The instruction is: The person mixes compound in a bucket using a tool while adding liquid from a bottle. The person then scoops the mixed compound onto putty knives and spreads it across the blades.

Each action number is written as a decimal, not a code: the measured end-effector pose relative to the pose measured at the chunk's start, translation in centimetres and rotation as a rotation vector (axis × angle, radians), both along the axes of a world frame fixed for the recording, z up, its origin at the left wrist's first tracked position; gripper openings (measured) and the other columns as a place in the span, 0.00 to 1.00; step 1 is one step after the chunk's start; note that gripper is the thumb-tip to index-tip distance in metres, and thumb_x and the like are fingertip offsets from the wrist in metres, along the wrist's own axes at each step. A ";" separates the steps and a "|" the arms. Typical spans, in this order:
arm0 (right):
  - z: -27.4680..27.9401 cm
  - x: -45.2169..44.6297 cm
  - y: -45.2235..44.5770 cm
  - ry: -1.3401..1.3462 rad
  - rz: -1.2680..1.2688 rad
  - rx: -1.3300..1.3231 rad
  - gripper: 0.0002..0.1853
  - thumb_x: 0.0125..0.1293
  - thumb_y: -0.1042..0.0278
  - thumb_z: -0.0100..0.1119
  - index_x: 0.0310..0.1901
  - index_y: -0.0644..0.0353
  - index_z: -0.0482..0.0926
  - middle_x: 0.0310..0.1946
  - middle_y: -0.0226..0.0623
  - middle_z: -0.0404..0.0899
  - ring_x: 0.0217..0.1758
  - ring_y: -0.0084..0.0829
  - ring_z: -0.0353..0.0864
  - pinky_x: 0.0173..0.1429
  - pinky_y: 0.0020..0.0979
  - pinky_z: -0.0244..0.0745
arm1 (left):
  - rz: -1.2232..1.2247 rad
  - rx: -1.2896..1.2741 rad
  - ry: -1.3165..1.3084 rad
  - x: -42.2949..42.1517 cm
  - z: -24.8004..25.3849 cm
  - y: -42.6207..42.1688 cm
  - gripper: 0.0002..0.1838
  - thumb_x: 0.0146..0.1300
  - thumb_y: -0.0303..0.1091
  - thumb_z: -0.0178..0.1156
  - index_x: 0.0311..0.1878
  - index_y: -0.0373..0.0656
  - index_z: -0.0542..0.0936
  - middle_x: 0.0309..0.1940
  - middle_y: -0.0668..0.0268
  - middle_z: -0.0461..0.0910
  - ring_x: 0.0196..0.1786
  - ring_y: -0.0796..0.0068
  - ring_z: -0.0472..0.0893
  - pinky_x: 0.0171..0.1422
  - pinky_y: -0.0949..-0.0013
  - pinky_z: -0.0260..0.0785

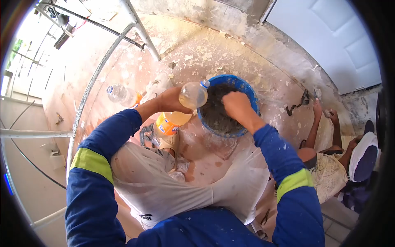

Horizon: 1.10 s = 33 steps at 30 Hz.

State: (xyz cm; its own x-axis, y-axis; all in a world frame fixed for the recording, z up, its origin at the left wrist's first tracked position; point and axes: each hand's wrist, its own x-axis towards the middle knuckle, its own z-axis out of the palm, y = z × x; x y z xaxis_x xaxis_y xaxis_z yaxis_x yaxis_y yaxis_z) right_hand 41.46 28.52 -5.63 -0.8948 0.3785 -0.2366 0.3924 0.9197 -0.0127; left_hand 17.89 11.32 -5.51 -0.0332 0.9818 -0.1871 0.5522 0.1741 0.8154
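Left hand is closed around a bottle, neck at the left rim of the blue bucket on the floor. Right hand is narrowed over the bucket's right side; cannot tell whether it grips anything. Grey mix lies inside, apparently partly worked. Liquid remains in the bottle.

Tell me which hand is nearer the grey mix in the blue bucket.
Right. The right hand is over the grey mix; the left hand is outside the bucket's rim, gripping a plastic bottle.
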 end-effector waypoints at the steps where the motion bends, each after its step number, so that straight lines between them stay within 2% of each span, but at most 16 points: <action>1: -0.9 1.8 -0.7 0.035 -0.060 -0.031 0.08 0.57 0.69 0.63 0.35 0.57 0.90 0.34 0.49 0.88 0.40 0.50 0.89 0.46 0.48 0.84 | 0.039 -0.008 0.003 0.0 0.2 -0.4 0.37 0.45 0.46 0.79 0.58 0.40 0.81 0.49 0.55 0.87 0.52 0.57 0.86 0.62 0.60 0.76; 3: -2.2 4.8 -1.8 0.107 -0.176 -0.098 0.08 0.61 0.68 0.61 0.36 0.58 0.89 0.35 0.50 0.88 0.40 0.50 0.90 0.47 0.48 0.84 | 0.110 0.021 0.018 -0.4 0.5 -0.7 0.38 0.45 0.46 0.80 0.60 0.40 0.80 0.51 0.56 0.87 0.54 0.59 0.86 0.63 0.60 0.76; 6: -3.2 6.4 -2.5 0.164 -0.294 -0.158 0.08 0.62 0.66 0.63 0.38 0.58 0.88 0.35 0.50 0.88 0.41 0.51 0.89 0.48 0.49 0.84 | 0.214 0.137 -0.035 -1.7 -0.4 -0.1 0.41 0.45 0.45 0.81 0.63 0.37 0.78 0.54 0.55 0.86 0.56 0.62 0.85 0.65 0.60 0.76; 8: -2.5 6.7 -2.4 0.121 -0.269 -0.166 0.08 0.61 0.66 0.64 0.37 0.58 0.88 0.34 0.49 0.88 0.41 0.51 0.89 0.48 0.49 0.84 | 0.282 0.300 -0.122 -2.2 -1.0 0.9 0.41 0.46 0.44 0.82 0.62 0.36 0.77 0.54 0.55 0.86 0.57 0.62 0.85 0.65 0.61 0.75; 9: -1.8 6.9 -2.4 0.099 -0.262 -0.168 0.08 0.61 0.65 0.65 0.37 0.58 0.88 0.34 0.49 0.88 0.41 0.52 0.89 0.48 0.49 0.83 | 0.269 0.342 -0.129 -1.9 0.3 1.4 0.40 0.47 0.42 0.82 0.62 0.34 0.77 0.55 0.55 0.85 0.58 0.63 0.84 0.66 0.61 0.75; 12: 1.0 7.4 -2.2 0.013 -0.240 -0.190 0.14 0.64 0.62 0.64 0.49 0.54 0.88 0.38 0.51 0.88 0.45 0.52 0.88 0.52 0.51 0.81 | 0.331 0.377 -0.123 -2.4 0.4 3.8 0.39 0.48 0.41 0.81 0.62 0.35 0.76 0.55 0.56 0.84 0.58 0.64 0.83 0.67 0.62 0.74; 15: 3.5 8.1 -2.6 0.057 -0.247 -0.142 0.07 0.60 0.65 0.65 0.36 0.57 0.88 0.32 0.50 0.87 0.40 0.52 0.89 0.47 0.49 0.83 | 0.464 0.403 -0.038 -3.0 -1.4 6.7 0.44 0.46 0.46 0.82 0.64 0.37 0.74 0.56 0.53 0.84 0.60 0.58 0.83 0.67 0.59 0.74; 18: 6.3 8.0 -3.3 -0.014 -0.281 -0.063 0.08 0.62 0.66 0.64 0.38 0.56 0.88 0.32 0.49 0.87 0.40 0.51 0.89 0.45 0.48 0.84 | 0.569 0.395 0.029 -4.0 -4.0 9.3 0.47 0.45 0.51 0.81 0.66 0.38 0.73 0.56 0.52 0.84 0.60 0.53 0.83 0.66 0.56 0.74; 22: 4.6 7.3 -2.5 0.014 -0.297 0.072 0.10 0.68 0.69 0.57 0.44 0.59 0.87 0.31 0.47 0.88 0.38 0.48 0.90 0.42 0.47 0.84 | 0.712 0.444 0.037 -4.3 -7.9 12.1 0.48 0.44 0.54 0.80 0.65 0.38 0.72 0.55 0.50 0.84 0.59 0.49 0.83 0.64 0.52 0.74; 25: 2.7 6.3 -1.8 0.022 -0.272 0.121 0.12 0.71 0.71 0.52 0.46 0.61 0.86 0.30 0.46 0.87 0.36 0.46 0.90 0.39 0.45 0.84 | 0.834 0.322 0.045 -4.4 -10.0 13.2 0.46 0.43 0.54 0.80 0.62 0.37 0.73 0.54 0.48 0.82 0.59 0.48 0.82 0.64 0.52 0.73; 28: 0.9 5.1 -0.9 -0.010 -0.271 0.098 0.12 0.72 0.71 0.51 0.45 0.62 0.86 0.30 0.47 0.87 0.35 0.46 0.90 0.38 0.45 0.84 | 0.852 0.301 0.124 -4.7 -12.1 14.0 0.46 0.42 0.54 0.80 0.61 0.36 0.73 0.53 0.48 0.81 0.59 0.48 0.81 0.63 0.51 0.73; 33: -0.3 2.1 1.9 -0.091 -0.245 -0.034 0.12 0.72 0.68 0.52 0.45 0.60 0.87 0.31 0.48 0.87 0.35 0.46 0.90 0.38 0.45 0.84 | 0.813 0.375 0.108 -6.4 -14.0 14.3 0.45 0.43 0.53 0.80 0.60 0.36 0.73 0.53 0.48 0.80 0.59 0.47 0.80 0.63 0.50 0.72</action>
State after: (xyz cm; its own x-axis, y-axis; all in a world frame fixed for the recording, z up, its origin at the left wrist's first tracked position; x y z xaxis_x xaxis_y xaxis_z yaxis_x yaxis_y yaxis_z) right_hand 43.55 30.40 -5.92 -0.7520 0.5718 -0.3279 0.6042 0.7968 0.0038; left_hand 11.52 25.57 -19.52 -0.7430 0.6432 0.1851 0.4516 0.2777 0.8479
